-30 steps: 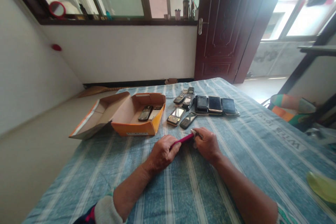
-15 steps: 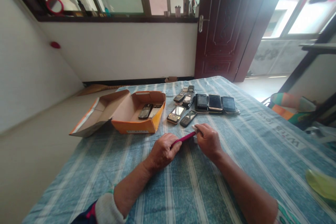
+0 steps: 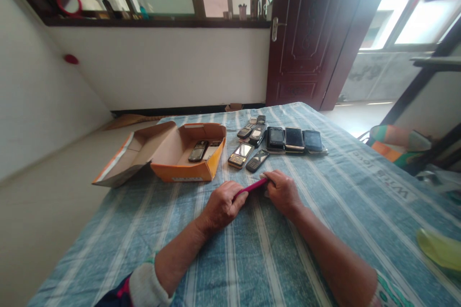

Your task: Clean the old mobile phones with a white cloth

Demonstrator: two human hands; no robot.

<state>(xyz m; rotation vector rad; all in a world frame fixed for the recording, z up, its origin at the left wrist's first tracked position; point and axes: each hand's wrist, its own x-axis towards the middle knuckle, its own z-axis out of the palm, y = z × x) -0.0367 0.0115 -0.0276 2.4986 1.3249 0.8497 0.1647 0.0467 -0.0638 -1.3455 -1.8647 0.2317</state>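
Note:
Low over the cloth, my left hand [image 3: 224, 205] is closed around the near end of a slim magenta phone-like object [image 3: 255, 185], which shows only edge-on. My right hand [image 3: 283, 192] is curled at its far end, with a bit of white material [image 3: 263, 176], perhaps tissue or cloth, showing at the fingers. Just beyond the hands lie a dark keypad phone [image 3: 257, 160] and a gold-trimmed phone [image 3: 240, 155]. Farther back are a few older phones [image 3: 257, 133] and a row of dark touchscreen phones [image 3: 294, 139].
An orange cardboard box [image 3: 183, 174] stands at left, its lid [image 3: 135, 153] folded open; a dark phone [image 3: 198, 151] and other pieces lie inside. Striped blue cloth [image 3: 230, 268] covers the surface. Something yellow-green [image 3: 439, 249] lies at the right edge.
The view has shifted slightly. Both hands keep their grip at the ends of the magenta object, with only a tiny movement of the right hand.

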